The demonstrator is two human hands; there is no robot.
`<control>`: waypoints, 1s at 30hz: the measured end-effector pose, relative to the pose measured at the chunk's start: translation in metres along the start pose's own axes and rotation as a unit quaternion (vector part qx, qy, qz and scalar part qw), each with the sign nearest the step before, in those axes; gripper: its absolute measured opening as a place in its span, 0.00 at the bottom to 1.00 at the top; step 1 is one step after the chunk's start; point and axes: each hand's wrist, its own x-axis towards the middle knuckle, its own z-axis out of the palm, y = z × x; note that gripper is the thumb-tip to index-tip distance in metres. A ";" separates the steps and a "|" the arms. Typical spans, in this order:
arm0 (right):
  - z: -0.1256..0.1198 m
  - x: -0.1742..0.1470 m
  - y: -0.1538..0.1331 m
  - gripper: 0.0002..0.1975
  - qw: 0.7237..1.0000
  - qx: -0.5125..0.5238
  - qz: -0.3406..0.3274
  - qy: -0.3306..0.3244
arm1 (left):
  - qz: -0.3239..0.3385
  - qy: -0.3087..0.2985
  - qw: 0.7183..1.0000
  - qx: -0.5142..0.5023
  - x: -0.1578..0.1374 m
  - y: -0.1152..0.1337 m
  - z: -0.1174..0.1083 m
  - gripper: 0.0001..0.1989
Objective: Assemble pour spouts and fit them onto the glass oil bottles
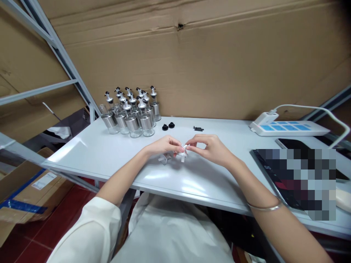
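Above the front half of the white table, my left hand (168, 144) and my right hand (210, 147) meet with pinched fingers on one small pourer top (182, 155), white or silvery. Its details are partly covered by my fingertips. Just below my left hand lies a second small whitish, partly clear piece (164, 158) on the table. Farther back sit two black stoppers (165, 127), side by side. Several thin black pieces (198, 128) lie in a small pile to their right.
Several glass bottles with steel sleeves (133, 124), most with pourer tops, stand at the back left of the table (109, 157). A power strip (290, 128) with a white cable and a tablet-like device (274, 179) are on the right. Cardboard (205, 73) stands behind.
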 end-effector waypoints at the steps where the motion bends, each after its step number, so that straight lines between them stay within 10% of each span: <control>1: -0.003 0.000 0.001 0.09 1.000 -0.001 0.012 0.015 | 0.003 -0.002 1.000 -0.004 0.000 0.001 0.001 0.15; 6: -0.021 -0.003 0.029 0.08 0.988 -0.072 0.087 0.105 | 0.012 -0.028 0.999 -0.021 0.001 -0.002 0.003 0.14; 19: -0.037 -0.016 0.070 0.10 0.942 -0.178 0.236 -0.157 | -0.005 -0.036 0.999 -0.020 0.001 -0.001 0.004 0.14; 30: -0.028 -0.014 0.069 0.09 0.934 -0.199 0.253 -0.157 | -0.003 -0.027 1.000 -0.008 0.001 0.000 0.005 0.15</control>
